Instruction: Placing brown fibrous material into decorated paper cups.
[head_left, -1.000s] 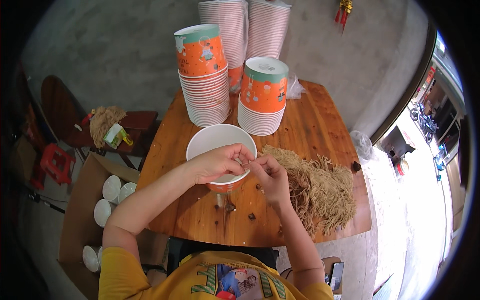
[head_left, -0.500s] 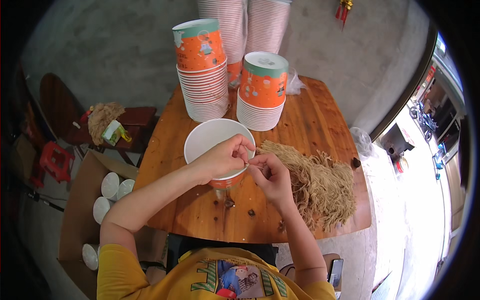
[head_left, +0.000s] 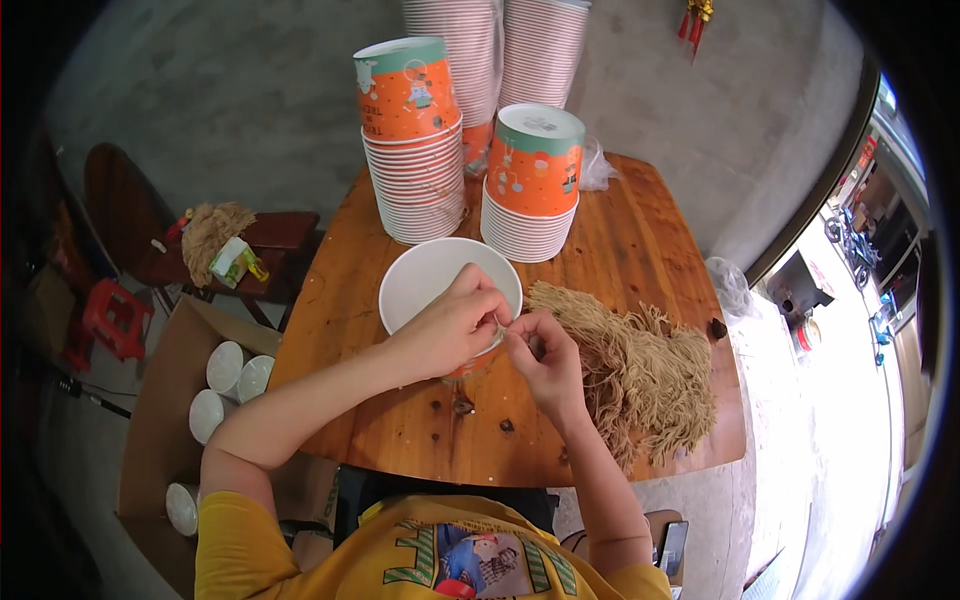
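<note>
An orange paper bucket with a white inside stands mouth up on the table in front of me. My left hand reaches over its near rim, with thumb and fingers pinched together. Just right of it, my right hand is closed in a pinch too, and the fingertips of both hands nearly meet at the rim. Whatever lies between them is too small and hidden to name. A heap of tan, stringy yarn lies right beside my right hand.
Two stacks of upturned paper buckets stand behind the bucket, with taller stacks at the back. On the left, a cardboard box on the floor holds several white tubs. A dark bench stands beyond it.
My left hand has turned a little, its knuckles higher and its fingers more curled. Both hands stay together at the bucket's rim. The whole view has shifted slightly.
</note>
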